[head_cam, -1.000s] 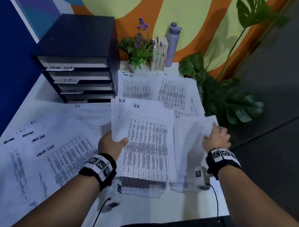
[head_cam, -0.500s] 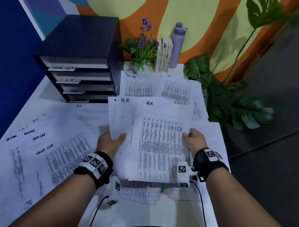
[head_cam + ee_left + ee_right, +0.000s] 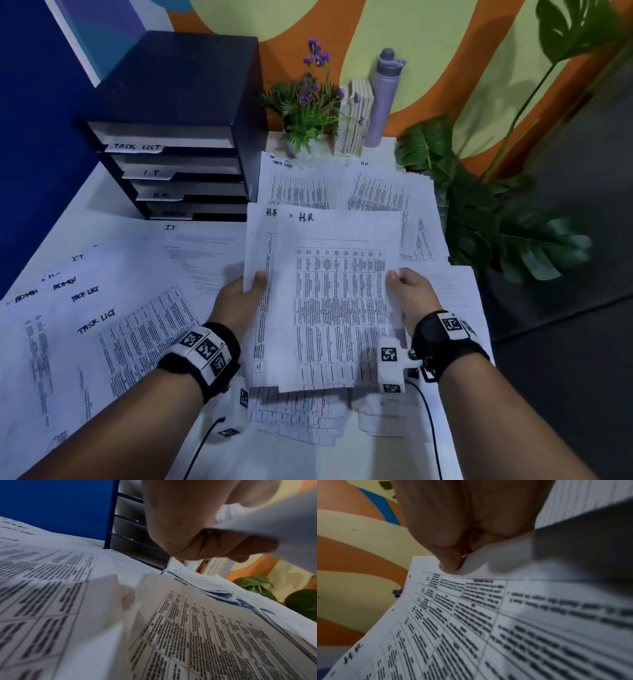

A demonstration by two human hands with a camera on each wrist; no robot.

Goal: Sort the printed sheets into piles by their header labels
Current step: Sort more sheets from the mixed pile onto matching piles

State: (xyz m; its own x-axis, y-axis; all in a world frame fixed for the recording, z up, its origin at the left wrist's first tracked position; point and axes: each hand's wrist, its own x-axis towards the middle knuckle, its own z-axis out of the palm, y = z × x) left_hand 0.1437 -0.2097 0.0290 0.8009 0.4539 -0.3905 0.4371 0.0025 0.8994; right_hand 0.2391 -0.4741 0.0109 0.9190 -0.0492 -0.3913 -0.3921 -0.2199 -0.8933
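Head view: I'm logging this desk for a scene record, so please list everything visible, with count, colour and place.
H.R sheets: at least two, white, held up at centre.
Loose printed sheets: many, white, spread over the table, headed ADMIN, TASK LIST, I.T and H.R.
Drawer unit: one, dark, back left; labels TASK LIST, I.T, H.R, the lowest unreadable.
Flowering plant: one, green and purple, back centre.
Bottle: one, lilac, beside the plant.
Cream upright block: one, between plant and bottle.
Large-leaf plant: one, green, right.
Table: one, white.
Left hand: grip on the sheets' left edge.
Right hand: grip on their right edge.
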